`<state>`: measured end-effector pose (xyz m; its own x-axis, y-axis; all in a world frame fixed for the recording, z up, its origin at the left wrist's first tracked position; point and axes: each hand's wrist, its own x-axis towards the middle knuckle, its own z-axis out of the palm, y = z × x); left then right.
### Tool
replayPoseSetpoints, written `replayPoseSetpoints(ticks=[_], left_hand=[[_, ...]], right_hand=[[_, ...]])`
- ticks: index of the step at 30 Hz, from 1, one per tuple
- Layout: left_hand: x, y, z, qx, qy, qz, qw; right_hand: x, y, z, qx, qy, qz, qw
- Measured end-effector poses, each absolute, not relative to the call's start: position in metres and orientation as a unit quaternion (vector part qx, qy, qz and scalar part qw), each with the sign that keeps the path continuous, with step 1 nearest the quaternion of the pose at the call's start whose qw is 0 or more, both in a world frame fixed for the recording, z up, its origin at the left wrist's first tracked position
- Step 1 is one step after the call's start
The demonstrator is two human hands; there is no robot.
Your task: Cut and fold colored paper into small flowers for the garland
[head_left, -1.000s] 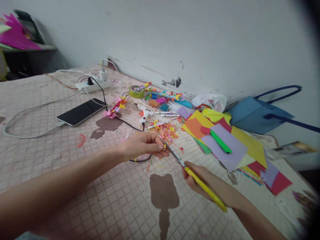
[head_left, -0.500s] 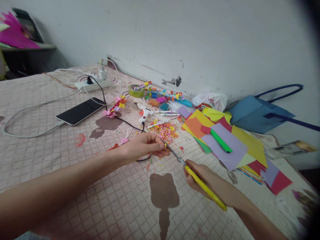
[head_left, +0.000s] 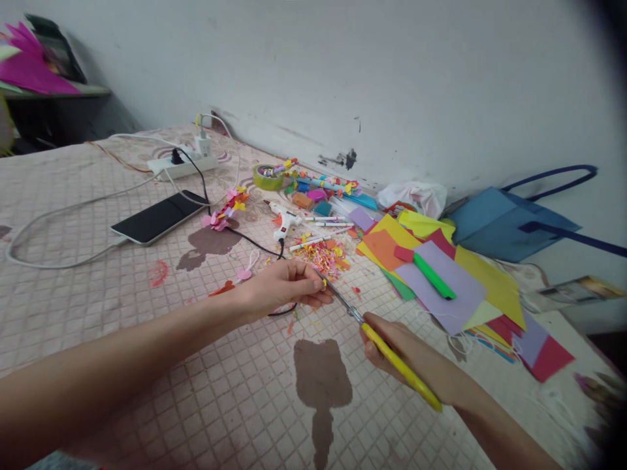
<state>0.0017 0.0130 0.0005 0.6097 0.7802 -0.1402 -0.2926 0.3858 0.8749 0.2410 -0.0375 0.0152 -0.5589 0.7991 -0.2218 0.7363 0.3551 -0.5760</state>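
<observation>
My right hand [head_left: 399, 349] grips a pair of scissors by the yellow handle, seen nearly edge-on. The thin metal blades [head_left: 337, 295] point up and left to the fingertips of my left hand [head_left: 296, 282]. Between that thumb and forefinger is pinched a tiny yellow paper piece [head_left: 324, 284], mostly hidden by the fingers. Whether the blades touch it, I cannot tell. Just beyond the left hand lies a heap of coloured paper snippets [head_left: 326, 256].
A white glue gun [head_left: 285, 222] with a black cord lies behind the snippets. Coloured paper sheets [head_left: 441, 281] and a green cutter-like tool [head_left: 434, 276] spread to the right, beside a blue bag [head_left: 509, 222]. Leftward are a phone [head_left: 159, 219] and a power strip [head_left: 183, 166].
Both hands keep almost the same pose at the same spot. The scissor handle has tipped very slightly, and the whole view has shifted a little.
</observation>
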Motion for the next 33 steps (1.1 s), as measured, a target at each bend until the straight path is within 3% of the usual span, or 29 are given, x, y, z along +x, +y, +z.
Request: replayPoseSetpoints(ticks=[33], left_hand=[[-0.004,0.016,0.005,0.450,0.267,0.309,0.795]], right_hand=[[0.230,-0.046,0.031,-0.490,-0.768,0.408,0.066]])
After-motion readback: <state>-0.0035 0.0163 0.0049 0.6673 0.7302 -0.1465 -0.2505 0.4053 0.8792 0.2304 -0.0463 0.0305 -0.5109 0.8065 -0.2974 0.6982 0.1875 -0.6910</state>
